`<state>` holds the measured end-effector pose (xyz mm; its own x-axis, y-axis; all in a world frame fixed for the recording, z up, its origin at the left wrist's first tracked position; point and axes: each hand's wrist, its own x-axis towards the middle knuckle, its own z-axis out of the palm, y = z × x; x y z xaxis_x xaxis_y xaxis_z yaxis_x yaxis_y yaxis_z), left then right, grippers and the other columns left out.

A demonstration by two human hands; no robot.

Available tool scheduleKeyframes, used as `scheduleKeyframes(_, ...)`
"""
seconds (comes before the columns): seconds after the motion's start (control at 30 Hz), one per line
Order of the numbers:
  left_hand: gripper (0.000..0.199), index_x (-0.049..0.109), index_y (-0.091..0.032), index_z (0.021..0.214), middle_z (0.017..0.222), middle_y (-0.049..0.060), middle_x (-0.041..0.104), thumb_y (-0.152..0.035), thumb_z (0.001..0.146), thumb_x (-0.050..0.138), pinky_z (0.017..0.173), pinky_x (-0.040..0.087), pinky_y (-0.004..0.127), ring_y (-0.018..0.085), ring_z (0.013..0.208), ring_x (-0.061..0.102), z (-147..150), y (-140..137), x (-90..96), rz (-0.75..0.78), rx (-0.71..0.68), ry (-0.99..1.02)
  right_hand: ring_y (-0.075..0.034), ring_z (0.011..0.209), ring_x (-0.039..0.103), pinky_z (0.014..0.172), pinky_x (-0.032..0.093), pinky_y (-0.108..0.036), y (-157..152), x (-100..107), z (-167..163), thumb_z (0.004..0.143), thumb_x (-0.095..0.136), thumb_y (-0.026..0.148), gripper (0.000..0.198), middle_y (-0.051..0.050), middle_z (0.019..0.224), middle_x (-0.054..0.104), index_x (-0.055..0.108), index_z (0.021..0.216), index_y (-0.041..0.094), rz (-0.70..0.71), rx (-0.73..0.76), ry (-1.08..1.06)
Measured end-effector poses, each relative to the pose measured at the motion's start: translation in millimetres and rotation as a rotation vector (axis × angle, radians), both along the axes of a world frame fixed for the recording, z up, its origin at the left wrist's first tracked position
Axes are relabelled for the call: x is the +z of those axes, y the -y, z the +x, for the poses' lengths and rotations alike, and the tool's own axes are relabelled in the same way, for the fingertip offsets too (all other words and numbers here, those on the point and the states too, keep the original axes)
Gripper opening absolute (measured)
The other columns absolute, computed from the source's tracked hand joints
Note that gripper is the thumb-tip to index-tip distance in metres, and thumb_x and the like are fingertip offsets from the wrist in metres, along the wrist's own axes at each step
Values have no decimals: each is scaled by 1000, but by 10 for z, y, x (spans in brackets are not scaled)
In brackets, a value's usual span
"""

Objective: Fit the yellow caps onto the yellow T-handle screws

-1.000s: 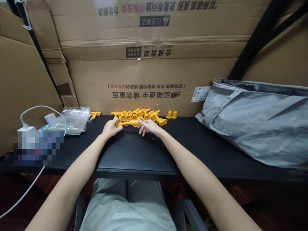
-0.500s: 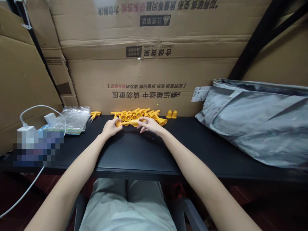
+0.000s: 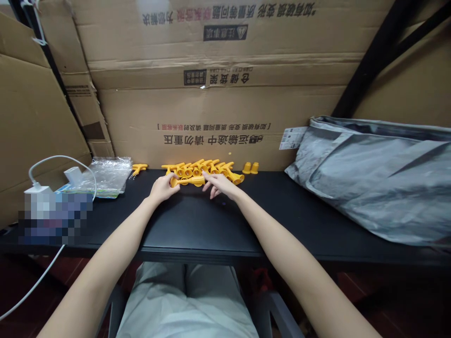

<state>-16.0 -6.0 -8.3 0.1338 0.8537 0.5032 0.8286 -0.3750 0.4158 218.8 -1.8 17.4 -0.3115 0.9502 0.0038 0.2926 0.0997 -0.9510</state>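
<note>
Between my hands, above the front of a yellow pile, lies a yellow plastic piece (image 3: 192,180) with a slim, ridged body. My left hand (image 3: 162,188) is closed round its left end, thumb and fingers pinching it. At its right end is my right hand (image 3: 221,184), fingers apart and the fingertips beside or touching the tip. Behind them, several yellow T-handled pieces with funnel-shaped ends (image 3: 213,165) lie in a row against the cardboard. Part of the held piece is hidden by my left fingers.
Two yellow cups (image 3: 251,168) stand right of the pile. Left of it lies a yellow T-handled piece (image 3: 140,168) with a thin metal part. Clear plastic bags (image 3: 111,173) and a white charger with cable (image 3: 38,199) are at left. A grey bag (image 3: 373,178) occupies the right of the black table (image 3: 197,225).
My right fingers have loosened and spread at the right end of the yellow piece. My left hand keeps its hold in nearly the same place.
</note>
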Motion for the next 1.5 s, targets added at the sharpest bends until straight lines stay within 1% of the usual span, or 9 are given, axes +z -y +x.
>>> scheduleKeyframes(0.1, 25, 62, -21, 92, 61, -3, 55, -31, 70, 58, 55, 33, 22, 12, 55, 48, -14, 4, 4, 9, 9, -11, -11, 46, 63, 47, 54, -22, -7, 0, 36, 69, 77, 44, 48, -4, 83, 73, 54, 104, 18, 56, 95, -97)
scheduleKeyframes(0.23, 24, 62, -22, 93, 64, -2, 58, -30, 71, 57, 57, 34, 22, 13, 57, 50, -5, 37, 16, 58, -11, -40, -9, 37, 57, 39, 46, -19, -54, -51, 22, 78, 67, 50, 37, -4, 61, 69, 55, 78, 15, 67, 99, -62)
scheduleKeyframes(0.43, 24, 63, -21, 93, 65, -1, 58, -30, 70, 58, 58, 36, 23, 13, 59, 52, 32, 60, 36, 105, -6, -30, -8, 23, 40, 27, 32, -18, -53, -79, -55, 84, 43, 67, 58, -1, 32, 50, 51, 57, 16, 49, -17, -5)
scheduleKeyframes(0.53, 24, 63, -22, 93, 63, -2, 57, -30, 70, 58, 57, 35, 23, 13, 58, 51, 37, 49, 37, 87, 10, -20, -7, 24, 41, 28, 32, -18, -34, -47, -42, 84, 45, 67, 56, -1, 40, 56, 54, 65, 15, 64, -28, 19)
scheduleKeyframes(0.7, 25, 63, -21, 93, 64, -2, 58, -31, 70, 58, 57, 34, 23, 13, 57, 51, 20, 49, 45, 46, 32, -19, -9, 45, 60, 50, 50, -22, -44, -19, 28, 66, 78, 44, 49, 0, 76, 69, 54, 100, 19, 181, 126, -107)
scheduleKeyframes(0.97, 25, 63, -21, 95, 69, 0, 63, -30, 72, 58, 60, 37, 23, 14, 61, 55, 28, 89, 53, 130, 26, -80, -9, 32, 49, 37, 36, -20, -50, -61, -13, 75, 60, 64, 49, -1, 45, 59, 51, 65, 17, 209, 103, -43)
scheduleKeyframes(1.23, 24, 62, -22, 96, 79, 2, 67, -28, 73, 59, 63, 39, 24, 15, 67, 59, 81, 122, 68, 159, 40, -108, -5, 21, 30, 26, 25, -18, 43, -18, -107, 81, 40, 74, 64, 3, 25, 37, 48, 50, 18, 34, -76, -17)
scheduleKeyframes(1.37, 24, 62, -23, 97, 79, 1, 67, -29, 74, 58, 62, 39, 24, 16, 68, 59, 73, 90, 57, 98, 44, -101, -6, 22, 36, 25, 25, -17, 6, -1, -65, 84, 32, 74, 67, -1, 32, 48, 55, 58, 16, -37, -30, 14)
scheduleKeyframes(1.5, 24, 61, -24, 97, 79, 1, 66, -28, 73, 59, 60, 37, 24, 16, 69, 60, 36, 59, 53, 51, 64, -77, -9, 37, 56, 32, 38, -17, -57, -9, 12, 88, 47, 58, 48, -7, 69, 70, 62, 98, 13, 6, 3, -10)
